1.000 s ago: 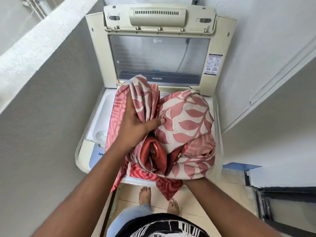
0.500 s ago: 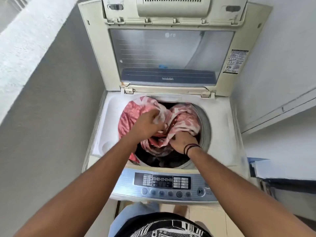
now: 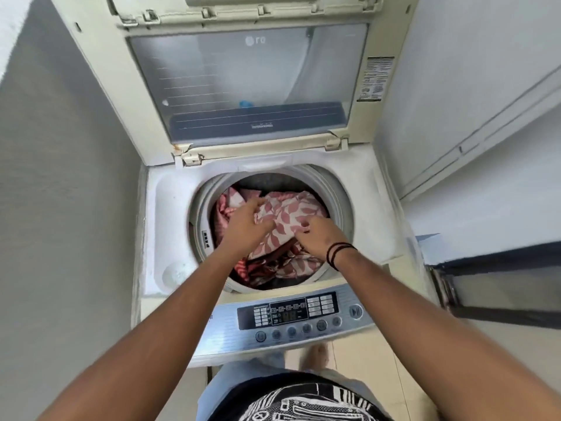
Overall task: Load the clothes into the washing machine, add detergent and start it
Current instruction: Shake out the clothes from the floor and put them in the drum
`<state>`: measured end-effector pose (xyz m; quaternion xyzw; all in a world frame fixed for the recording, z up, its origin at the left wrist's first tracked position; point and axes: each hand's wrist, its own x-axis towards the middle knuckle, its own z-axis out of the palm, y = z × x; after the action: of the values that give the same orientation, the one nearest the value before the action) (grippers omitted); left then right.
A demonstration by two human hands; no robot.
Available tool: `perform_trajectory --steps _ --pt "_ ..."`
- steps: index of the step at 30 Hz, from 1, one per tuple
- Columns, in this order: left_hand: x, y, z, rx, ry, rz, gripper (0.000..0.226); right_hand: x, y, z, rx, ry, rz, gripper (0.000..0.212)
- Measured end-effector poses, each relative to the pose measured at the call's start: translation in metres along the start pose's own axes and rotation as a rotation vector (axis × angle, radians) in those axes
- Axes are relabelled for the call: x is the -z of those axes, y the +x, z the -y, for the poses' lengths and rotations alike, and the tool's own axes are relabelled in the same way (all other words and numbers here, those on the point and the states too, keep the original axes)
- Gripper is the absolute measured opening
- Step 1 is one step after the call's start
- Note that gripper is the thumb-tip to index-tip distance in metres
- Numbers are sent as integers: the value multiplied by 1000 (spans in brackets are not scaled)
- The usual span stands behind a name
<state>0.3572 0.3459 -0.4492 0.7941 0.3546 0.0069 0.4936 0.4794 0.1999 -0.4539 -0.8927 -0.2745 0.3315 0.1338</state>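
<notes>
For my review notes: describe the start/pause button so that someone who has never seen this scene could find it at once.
Start at the washing machine, lid up, and drop to the control panel along its near edge. At the panel's far right sits the start/pause button. It is the biggest round button, alone beside the display, above the row of smaller ones.

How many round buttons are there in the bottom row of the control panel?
6 in the row: from the leftmost round button rightwards along the control panel to the last. A larger round button sits apart, above right. None seems hidden.
</notes>
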Motion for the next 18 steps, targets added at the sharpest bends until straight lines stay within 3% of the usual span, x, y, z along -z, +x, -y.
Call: perform_trajectory --steps 5,9,18 --pt "-31 -19 -25 -105 -123 36 46 19 -36 -19 80 184 -146 43" --pt "-73 -39 -54 -147 -194 65 46 36 -80 -48 85 190 -316 39" --pt "-202 -127 -142 -446 -46 291 52 45 -224 -174 -71 316 -653 37"
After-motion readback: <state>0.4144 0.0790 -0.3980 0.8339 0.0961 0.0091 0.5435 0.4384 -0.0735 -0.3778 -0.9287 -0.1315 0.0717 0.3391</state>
